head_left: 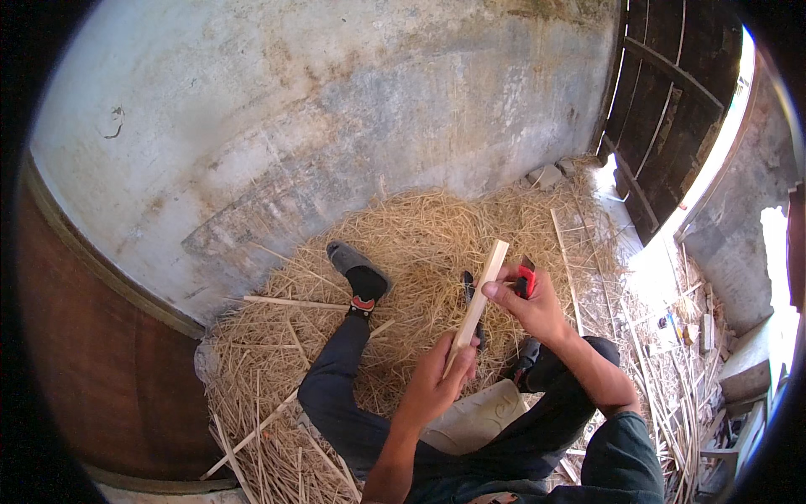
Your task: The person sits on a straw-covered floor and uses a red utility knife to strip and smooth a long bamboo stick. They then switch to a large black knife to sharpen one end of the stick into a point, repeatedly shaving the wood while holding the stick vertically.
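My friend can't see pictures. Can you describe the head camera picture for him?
A seated person's left hand holds a pale wooden strip, while the right hand grips its top along with a red-handled knife. Straw covers the floor beside a grey wall.

We see a pale, flat wooden strip (478, 302), tilted steeply upward to the right above the straw, alongside a red-handled cutter (525, 276) near its upper end.

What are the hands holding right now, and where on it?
The left hand grips the lower end of a pale wooden strip. The right hand pinches the strip near its upper end and also holds a red-handled knife by the handle.
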{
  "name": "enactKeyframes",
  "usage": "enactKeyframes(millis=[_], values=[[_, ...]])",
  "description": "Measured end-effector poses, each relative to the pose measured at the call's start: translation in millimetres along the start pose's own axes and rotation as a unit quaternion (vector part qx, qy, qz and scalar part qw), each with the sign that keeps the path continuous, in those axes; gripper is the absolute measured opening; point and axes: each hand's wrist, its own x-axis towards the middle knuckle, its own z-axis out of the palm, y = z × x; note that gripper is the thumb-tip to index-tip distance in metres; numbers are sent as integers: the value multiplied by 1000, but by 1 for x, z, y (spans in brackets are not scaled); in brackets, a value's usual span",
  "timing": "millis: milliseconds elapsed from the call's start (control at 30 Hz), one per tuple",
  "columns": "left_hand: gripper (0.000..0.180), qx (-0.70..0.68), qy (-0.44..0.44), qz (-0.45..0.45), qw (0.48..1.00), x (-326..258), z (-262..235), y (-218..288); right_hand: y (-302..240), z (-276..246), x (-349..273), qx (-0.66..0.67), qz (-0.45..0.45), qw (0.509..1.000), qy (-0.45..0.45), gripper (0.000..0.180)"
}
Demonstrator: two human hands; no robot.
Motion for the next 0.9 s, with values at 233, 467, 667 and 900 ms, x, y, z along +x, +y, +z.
enactKeyframes(millis=[233,467,667,900], values=[[39,-40,-4,-111,993,-29,-21,-35,6,-7,-1,-21,-44,999,22,30],[45,55,92,1,994,-30,-14,-7,-1,1,-13,-215,-269,939,8,28],[47,72,125,6,989,-34,-13,7,4,9,-20,-334,-369,868,-2,32],[41,140,136,27,980,-35,-11,13,2,14,-25,-350,-377,857,35,30]])
